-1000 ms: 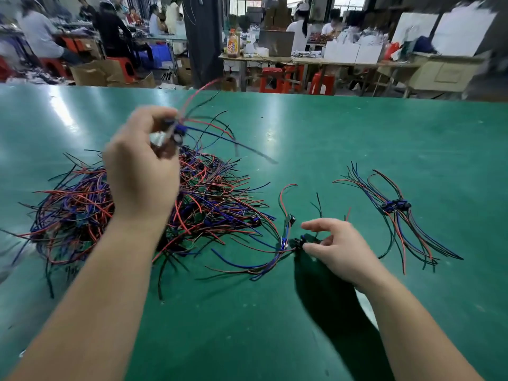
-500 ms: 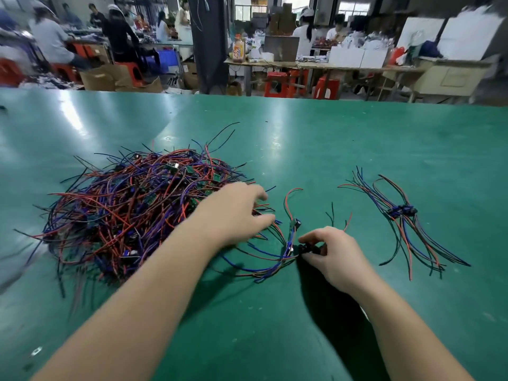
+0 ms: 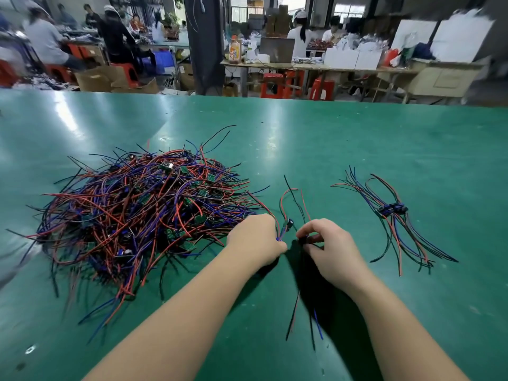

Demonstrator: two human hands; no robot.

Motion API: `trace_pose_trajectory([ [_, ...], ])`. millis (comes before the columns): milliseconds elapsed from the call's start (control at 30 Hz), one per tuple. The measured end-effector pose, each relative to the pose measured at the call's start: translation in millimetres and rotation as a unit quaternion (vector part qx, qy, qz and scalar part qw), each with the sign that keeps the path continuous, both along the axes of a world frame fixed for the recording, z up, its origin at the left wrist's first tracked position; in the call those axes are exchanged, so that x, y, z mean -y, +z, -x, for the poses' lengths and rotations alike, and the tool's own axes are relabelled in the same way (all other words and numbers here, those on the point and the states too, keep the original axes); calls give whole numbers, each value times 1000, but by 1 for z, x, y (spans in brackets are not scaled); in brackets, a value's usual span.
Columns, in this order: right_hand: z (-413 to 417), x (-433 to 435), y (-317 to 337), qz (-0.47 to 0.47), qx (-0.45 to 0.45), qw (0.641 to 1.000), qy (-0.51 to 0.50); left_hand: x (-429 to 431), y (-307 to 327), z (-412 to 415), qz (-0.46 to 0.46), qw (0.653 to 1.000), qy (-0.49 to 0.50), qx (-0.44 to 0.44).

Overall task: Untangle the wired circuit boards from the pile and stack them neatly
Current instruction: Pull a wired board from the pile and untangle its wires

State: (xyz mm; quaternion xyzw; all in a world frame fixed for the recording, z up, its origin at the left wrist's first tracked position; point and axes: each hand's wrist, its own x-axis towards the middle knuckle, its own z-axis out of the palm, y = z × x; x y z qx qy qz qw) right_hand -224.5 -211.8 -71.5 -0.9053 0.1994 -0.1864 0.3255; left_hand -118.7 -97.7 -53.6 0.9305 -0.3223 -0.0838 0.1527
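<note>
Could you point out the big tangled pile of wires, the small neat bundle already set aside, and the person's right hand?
Tangled pile (image 3: 143, 213), head view: middle of the heap.
Neat bundle (image 3: 391, 209), head view: dark boards where its wires cross.
Right hand (image 3: 328, 247), head view: back of the hand.

Bright, even overhead light. Pale glare streaks on green surface (image 3: 357, 138), strongest far left. Dark shadow under right hand (image 3: 330, 251) and forearm; softer one beneath left hand (image 3: 255, 240). Background workshop soft, smeared. Wire pile (image 3: 143, 210) blurs at left edge. Wide-angle bowing at frame edges.
</note>
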Motion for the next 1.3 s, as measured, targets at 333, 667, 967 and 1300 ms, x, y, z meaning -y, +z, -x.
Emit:
trace_pose_trajectory([
  [333, 2, -9, 10, -133, 148, 980, -25, -41, 13, -18, -34, 975, 115, 187],
  [667, 4, -13, 23, -474, 265, 839, -14, -35, 24, 16, 362, 928, 21, 81],
  [967, 6, -24, 29, -572, 282, 769, 33, -28, -7, 27, 453, 818, 33, -353],
  [1300, 8, -35, 23, -253, 248, 934, 31, -33, -8, 31, 456, 799, 3, -392],
])
